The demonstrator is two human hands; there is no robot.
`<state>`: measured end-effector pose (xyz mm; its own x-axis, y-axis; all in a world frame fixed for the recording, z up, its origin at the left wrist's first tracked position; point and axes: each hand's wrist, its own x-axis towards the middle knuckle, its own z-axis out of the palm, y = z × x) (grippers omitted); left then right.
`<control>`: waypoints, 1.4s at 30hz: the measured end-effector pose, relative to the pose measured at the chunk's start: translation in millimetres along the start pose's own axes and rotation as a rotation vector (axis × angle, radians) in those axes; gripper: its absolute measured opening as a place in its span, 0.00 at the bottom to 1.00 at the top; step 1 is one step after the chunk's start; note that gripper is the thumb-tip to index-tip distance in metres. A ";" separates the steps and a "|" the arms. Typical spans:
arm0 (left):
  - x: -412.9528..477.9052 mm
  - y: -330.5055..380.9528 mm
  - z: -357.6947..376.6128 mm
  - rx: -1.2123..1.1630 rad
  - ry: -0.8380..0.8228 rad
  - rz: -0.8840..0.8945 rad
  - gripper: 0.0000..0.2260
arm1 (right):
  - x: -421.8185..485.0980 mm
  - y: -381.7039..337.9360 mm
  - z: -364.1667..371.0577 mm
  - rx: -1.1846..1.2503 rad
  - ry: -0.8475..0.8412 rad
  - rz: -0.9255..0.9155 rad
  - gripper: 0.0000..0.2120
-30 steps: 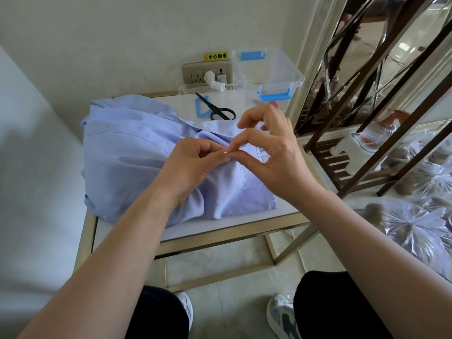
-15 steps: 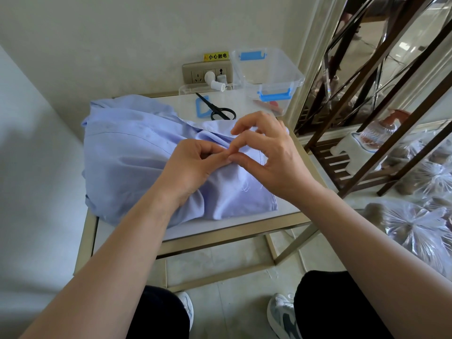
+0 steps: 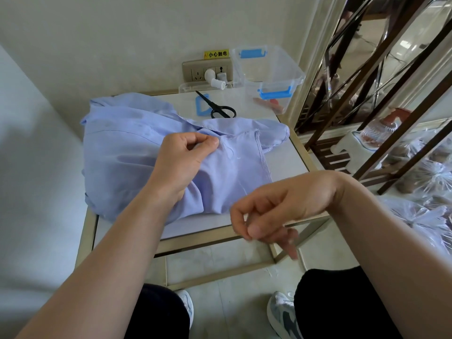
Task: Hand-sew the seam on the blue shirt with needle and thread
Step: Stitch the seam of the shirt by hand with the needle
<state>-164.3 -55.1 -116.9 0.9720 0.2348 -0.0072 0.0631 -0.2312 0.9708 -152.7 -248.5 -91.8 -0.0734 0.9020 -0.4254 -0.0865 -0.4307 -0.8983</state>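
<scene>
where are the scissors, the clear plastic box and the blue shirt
scissors (image 3: 209,104), head view, blades near the pivot
clear plastic box (image 3: 275,92), head view, front blue latch
blue shirt (image 3: 127,148), head view, flat cloth at left

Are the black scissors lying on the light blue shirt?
No, the black scissors lie on the white tabletop behind the light blue shirt.

On the table (image 3: 287,159), shirt (image 3: 122,152) at front left, scissors (image 3: 219,109) behind it, plastic box (image 3: 269,69) in the far right corner.
</scene>
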 end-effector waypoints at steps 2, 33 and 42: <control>0.3 -0.4 0.2 0.010 -0.010 0.006 0.07 | 2.8 1.2 -3.9 -0.048 0.343 -0.050 0.04; 2.3 0.7 -0.3 -0.030 0.009 -0.069 0.07 | 21.3 -4.3 -8.6 -0.390 1.054 -0.027 0.05; -2.3 3.0 1.8 -0.067 -0.065 -0.053 0.06 | 40.4 1.0 -13.2 -0.275 1.436 -0.206 0.09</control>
<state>-166.0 -58.0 -114.3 0.9805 0.1828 -0.0720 0.1012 -0.1556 0.9826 -142.7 -212.1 -111.3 0.9556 0.2716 0.1147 0.2257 -0.4236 -0.8773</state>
